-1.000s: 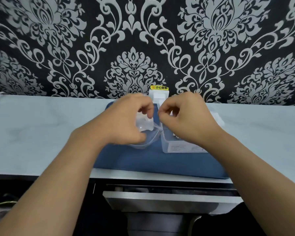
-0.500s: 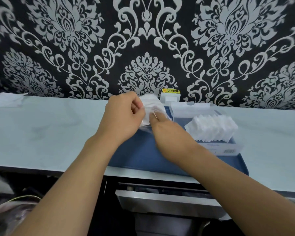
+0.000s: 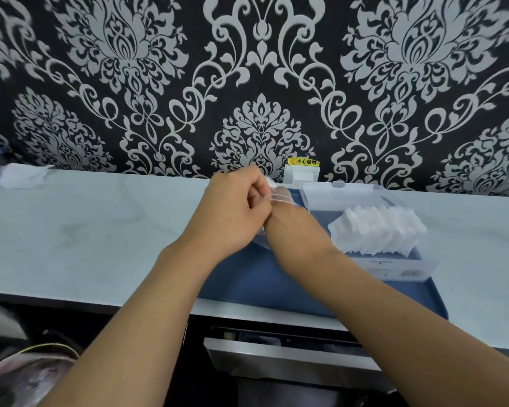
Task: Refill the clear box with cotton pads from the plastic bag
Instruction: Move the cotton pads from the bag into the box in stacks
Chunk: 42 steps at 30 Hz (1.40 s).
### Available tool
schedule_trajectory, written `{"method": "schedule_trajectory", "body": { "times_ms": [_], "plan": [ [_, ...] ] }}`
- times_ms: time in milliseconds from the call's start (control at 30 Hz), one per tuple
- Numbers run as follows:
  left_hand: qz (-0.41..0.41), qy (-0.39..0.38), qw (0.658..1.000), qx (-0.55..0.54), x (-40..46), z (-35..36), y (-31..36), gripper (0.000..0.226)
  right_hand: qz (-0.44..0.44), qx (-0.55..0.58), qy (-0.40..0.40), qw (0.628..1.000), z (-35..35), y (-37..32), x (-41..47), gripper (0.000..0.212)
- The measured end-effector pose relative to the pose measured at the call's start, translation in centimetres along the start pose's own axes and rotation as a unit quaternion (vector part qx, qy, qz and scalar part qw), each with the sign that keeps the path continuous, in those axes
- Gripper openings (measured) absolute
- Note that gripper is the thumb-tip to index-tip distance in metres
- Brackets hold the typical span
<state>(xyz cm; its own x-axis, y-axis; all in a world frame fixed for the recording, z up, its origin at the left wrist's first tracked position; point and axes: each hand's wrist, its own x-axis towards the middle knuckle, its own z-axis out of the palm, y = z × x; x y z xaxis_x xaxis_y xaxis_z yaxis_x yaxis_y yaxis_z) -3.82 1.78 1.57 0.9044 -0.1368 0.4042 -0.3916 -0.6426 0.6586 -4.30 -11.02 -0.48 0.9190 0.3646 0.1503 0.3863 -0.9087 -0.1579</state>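
Fingers of the left hand curled, pinching the mouth of the thin transparent plastic bag; right hand reaching into it, fingers hidden — grip impossible to tell. Partly refilled already: a row of white square cotton pads standing in the clear rectangular lidded box on the blue tray, space left at its far end. Versus half a second ago — right hand sunk deeper into the bag, box unchanged.

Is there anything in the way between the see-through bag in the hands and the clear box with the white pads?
Nothing visible blocks it. The clear plastic bag, held by the left hand and right hand, is just left of the open clear plastic box, whose lid stands back.
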Motion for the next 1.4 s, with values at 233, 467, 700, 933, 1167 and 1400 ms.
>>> {"method": "schedule_trajectory", "body": {
  "times_ms": [233, 467, 700, 933, 1167, 1400],
  "plan": [
    [-0.014, 0.005, 0.998, 0.058, 0.0, -0.3, -0.3, 0.014, 0.030, -0.034, 0.022, 0.999, 0.0, -0.3, -0.1, 0.020],
    [-0.078, -0.034, 0.987, 0.135, -0.5, -0.6, -0.4, 0.022, 0.048, -0.030, 0.041, 0.998, -0.2, 0.4, -0.7, 0.049],
    [-0.068, 0.005, 0.987, 0.148, -0.3, -0.4, -0.5, 0.009, 0.044, 0.045, 0.073, 0.995, -1.2, 1.1, -1.4, 0.040],
    [-0.075, 0.030, 0.979, 0.185, -0.2, -0.8, -1.0, 0.008, 0.036, 0.332, 0.139, 0.932, -3.2, 2.0, -3.4, 0.046],
    [-0.137, -0.115, 0.979, 0.101, 0.0, -1.6, -0.9, 0.046, 0.119, 0.740, 0.004, 0.662, -5.8, 5.1, -4.4, 0.027],
    [-0.092, -0.070, 0.957, -0.265, -0.8, 1.0, 4.9, 0.066, 0.095, 0.733, -0.056, 0.672, -5.9, 6.5, -4.3, 0.039]
  ]
}}
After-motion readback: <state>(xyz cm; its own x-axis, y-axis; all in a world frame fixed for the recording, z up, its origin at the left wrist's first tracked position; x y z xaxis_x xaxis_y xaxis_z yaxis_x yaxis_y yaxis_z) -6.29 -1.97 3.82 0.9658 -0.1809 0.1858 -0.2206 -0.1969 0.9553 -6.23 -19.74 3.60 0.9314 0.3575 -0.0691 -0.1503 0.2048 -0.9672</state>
